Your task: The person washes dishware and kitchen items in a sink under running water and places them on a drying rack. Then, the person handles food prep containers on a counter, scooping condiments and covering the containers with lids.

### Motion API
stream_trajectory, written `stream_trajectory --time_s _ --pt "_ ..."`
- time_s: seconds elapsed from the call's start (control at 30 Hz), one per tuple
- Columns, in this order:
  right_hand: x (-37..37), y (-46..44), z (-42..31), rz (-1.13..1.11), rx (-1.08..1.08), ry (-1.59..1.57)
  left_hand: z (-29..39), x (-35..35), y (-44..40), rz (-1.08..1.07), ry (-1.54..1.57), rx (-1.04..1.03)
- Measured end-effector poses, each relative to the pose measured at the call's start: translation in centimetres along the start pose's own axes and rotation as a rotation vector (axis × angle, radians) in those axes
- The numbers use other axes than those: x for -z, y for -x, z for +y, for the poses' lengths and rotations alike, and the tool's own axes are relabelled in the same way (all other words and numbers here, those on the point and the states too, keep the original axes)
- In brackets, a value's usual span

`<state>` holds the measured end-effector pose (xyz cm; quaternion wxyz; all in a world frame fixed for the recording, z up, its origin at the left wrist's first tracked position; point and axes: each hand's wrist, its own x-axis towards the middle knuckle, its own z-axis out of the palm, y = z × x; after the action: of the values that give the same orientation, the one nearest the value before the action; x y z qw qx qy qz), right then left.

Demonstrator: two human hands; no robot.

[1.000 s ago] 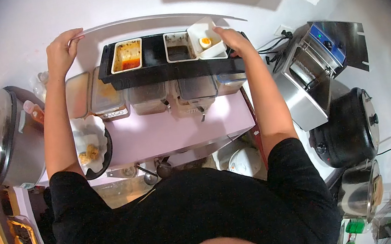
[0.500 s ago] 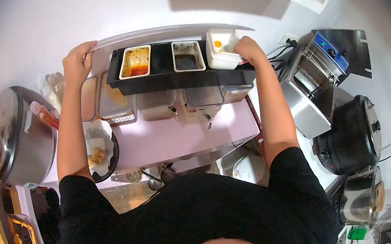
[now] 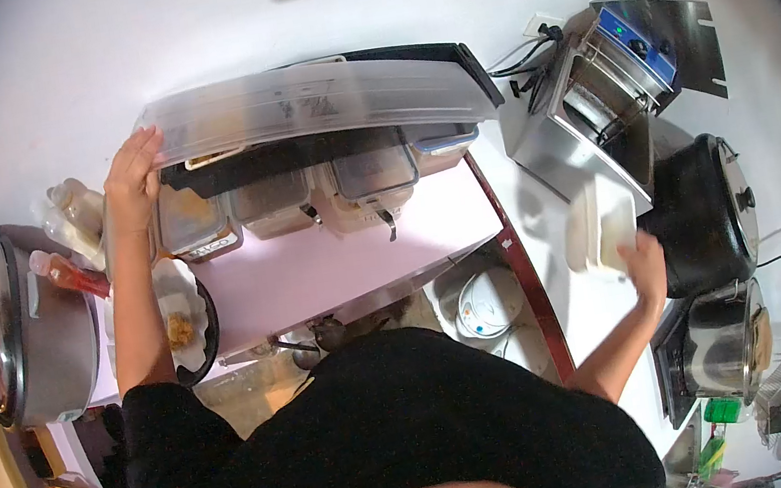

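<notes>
My left hand [image 3: 133, 167] is closed on the left end of a clear plastic lid [image 3: 289, 103], which tilts down over a black condiment holder [image 3: 317, 159]. Through the lid, the tubs in the holder look blurred. Off to the right, my right hand [image 3: 646, 264] grips a white rectangular tub [image 3: 600, 228] above the white counter, beside the fryer. The tub is smeared by motion, and I cannot make out its contents.
Lidded containers [image 3: 366, 182] line the pink shelf [image 3: 342, 256]. A plate with crumbs [image 3: 180, 311] and a large cooker [image 3: 44, 326] stand at left. To the right are a steel fryer [image 3: 585, 124], a black pot [image 3: 704, 212] and a glass-lidded pot [image 3: 722, 336].
My right hand has carried the white tub out of the black holder, right and toward me. The clear lid has swung down over the holder under my left hand. My view has shifted.
</notes>
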<state>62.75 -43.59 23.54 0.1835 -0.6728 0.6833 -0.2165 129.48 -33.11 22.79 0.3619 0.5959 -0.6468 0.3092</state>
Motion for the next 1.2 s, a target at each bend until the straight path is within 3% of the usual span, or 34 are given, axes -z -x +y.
stream_trajectory --time_s 0.07,0.1,0.27,0.33,0.4,0.43,0.47,0.5,0.53,0.57,0.6,0.63,0.67,0.7,0.73,0.77,0.8,0.83,0.87,0.9,0.93,0.97,1.0,1.03,1.1,1.2 --pt "-1.0 2.4 4.2 0.197 -0.069 0.298 0.0 -0.5 0.4 -0.015 0.011 0.001" --pt "-1.5 3.2 6.6 0.188 -0.176 0.180 -0.3 -0.7 0.7 -0.076 0.059 0.034" --pt "-4.3 5.1 12.1 0.342 -0.521 0.359 2.0 0.5 0.6 -0.367 0.014 0.053" --pt "-4.5 5.4 14.1 0.386 -0.492 0.367 3.2 1.1 0.5 -0.511 0.056 0.039" --pt "-4.5 5.5 17.4 0.353 -0.407 0.508 3.2 1.1 0.6 -0.453 0.114 0.102" --pt "-4.8 5.0 22.4 0.345 -0.273 0.580 2.0 0.2 1.1 -0.405 0.180 0.211" --pt "-3.5 4.3 20.2 0.091 -0.468 0.466 0.7 -0.1 1.5 -0.338 0.225 0.329" --pt "-3.2 3.5 20.4 0.081 -0.537 0.372 1.8 0.1 0.8 -0.283 0.309 0.653" --pt "-2.8 2.4 19.5 0.161 -0.514 0.404 1.0 -0.5 1.1 -0.375 0.240 0.788" --pt "-2.3 1.7 15.6 0.360 -0.427 0.462 -2.5 -3.0 2.6 -0.408 0.406 0.791" --pt "-1.9 2.0 10.1 0.605 -0.308 0.501 -1.1 -2.0 1.3 -0.443 0.429 0.903" --pt "-1.9 2.2 4.4 0.739 -0.171 0.465 -3.0 -3.5 1.9 -0.498 0.495 0.795" --pt "-2.3 2.0 -1.0 0.770 -0.040 0.382 -1.4 -3.8 1.3 -0.430 0.254 0.993" --pt "-3.0 1.3 -6.0 0.655 0.050 0.300 -0.8 -3.1 0.4 -0.507 0.339 1.052" --pt "-5.8 -3.6 -3.6 0.497 0.332 0.089 -0.7 -3.2 0.1 -0.544 0.249 0.971" --pt "-8.6 -6.0 -7.4 0.284 0.453 -0.162 -0.7 -2.8 0.0 -0.544 0.250 0.972" --pt "-10.9 -8.0 -11.5 0.270 0.716 0.061 -0.6 -2.6 -0.4 -0.597 0.326 1.068" --pt "-13.7 -11.3 -13.5 0.115 0.671 -0.083 -0.3 -2.6 -0.8 -0.653 0.412 1.158" --pt "-14.2 -11.9 -18.0 0.021 0.478 0.055 0.0 -2.4 -0.7 -0.601 0.469 1.208" --pt "-14.9 -13.4 -19.3 -0.123 0.408 -0.103 0.8 -1.8 -0.9 -0.541 0.566 1.242" --pt "-16.7 -15.9 -18.6 -0.014 0.394 -0.140 1.4 -1.3 -1.0 -0.486 0.673 1.267" --pt "-17.3 -19.0 -17.8 -0.099 0.285 -0.029 0.1 -2.2 0.0 -0.469 0.768 1.293" --pt "-16.7 -17.3 -18.6 -0.216 0.064 -0.529 0.8 -2.0 -0.4 -0.412 0.835 1.380" --pt "-16.3 -17.6 -18.8 -0.301 0.047 -0.576 -0.7 -3.0 0.2 -0.365 1.089 1.395" --pt "-16.6 -18.1 -19.0 -0.307 -0.004 -0.627 1.5 -1.0 -1.8 -0.358 1.102 1.562" --pt "-16.9 -18.5 -19.3 -0.278 0.029 -0.630 -0.1 -3.0 -0.4 -0.385 1.043 1.455"
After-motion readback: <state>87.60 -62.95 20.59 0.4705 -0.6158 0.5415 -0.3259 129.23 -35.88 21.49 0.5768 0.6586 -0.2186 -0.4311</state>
